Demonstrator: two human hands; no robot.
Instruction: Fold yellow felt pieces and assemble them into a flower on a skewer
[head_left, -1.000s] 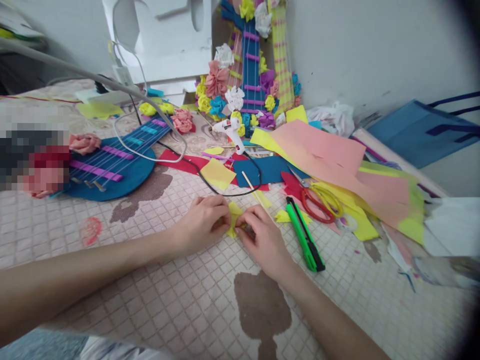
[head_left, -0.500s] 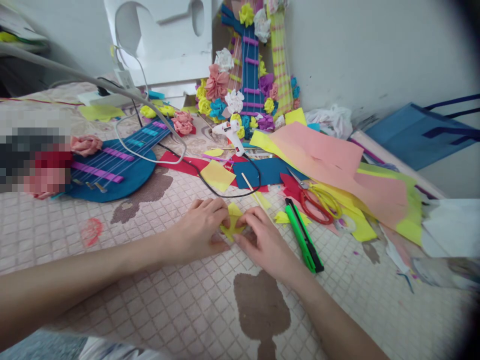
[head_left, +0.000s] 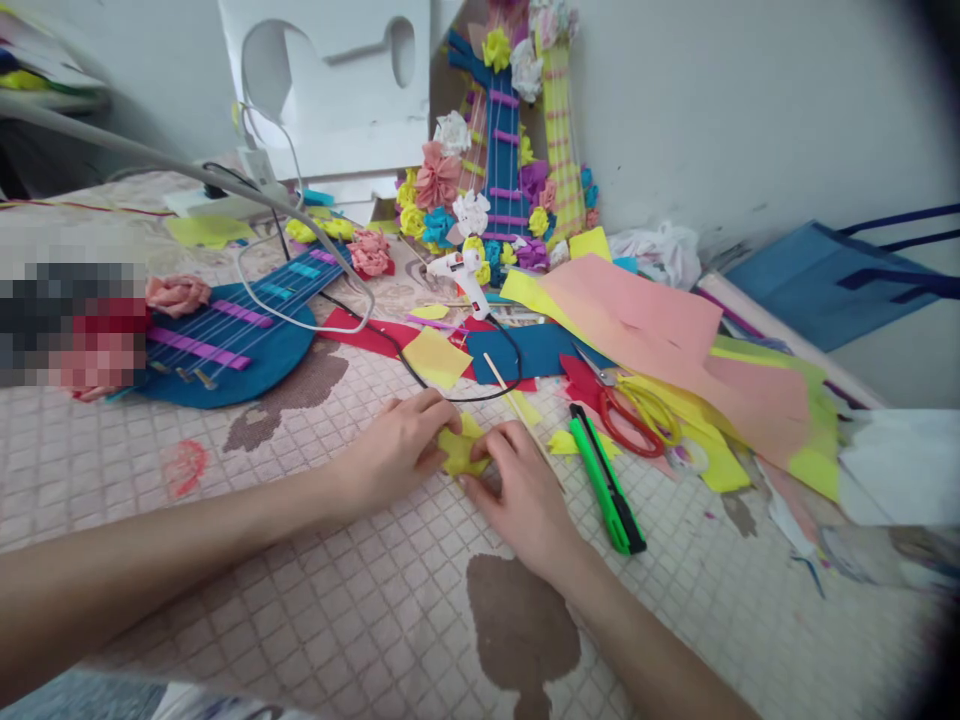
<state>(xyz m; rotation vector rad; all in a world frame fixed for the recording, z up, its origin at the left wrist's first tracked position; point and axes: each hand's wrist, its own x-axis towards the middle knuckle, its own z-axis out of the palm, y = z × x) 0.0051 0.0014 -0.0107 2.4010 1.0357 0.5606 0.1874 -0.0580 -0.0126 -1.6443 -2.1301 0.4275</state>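
Note:
Between my two hands is a small piece of yellow crepe paper (head_left: 461,452), crumpled and partly hidden by the fingers. My left hand (head_left: 401,445) pinches its left side with thumb and fingers. At its right edge my right hand (head_left: 521,485) is closed in a pinch. A thin wooden stick (head_left: 501,376) lies just beyond the right hand, with yellow paper scraps (head_left: 564,443) beside it. To the right rests a green utility knife (head_left: 606,480). Behind it are scissors (head_left: 637,415) with red and yellow handles.
A white glue gun (head_left: 465,275) lies beyond my hands, its black cord (head_left: 420,375) looping toward me. Pink and yellow sheets (head_left: 637,310) pile up at the right. At the left lies a blue paper guitar (head_left: 255,365); more flower-covered guitars (head_left: 501,150) lean against the wall.
The yellow paper looks more crumpled and less flat. My left fingers have slid slightly left and down on its edge. The view has shifted a little.

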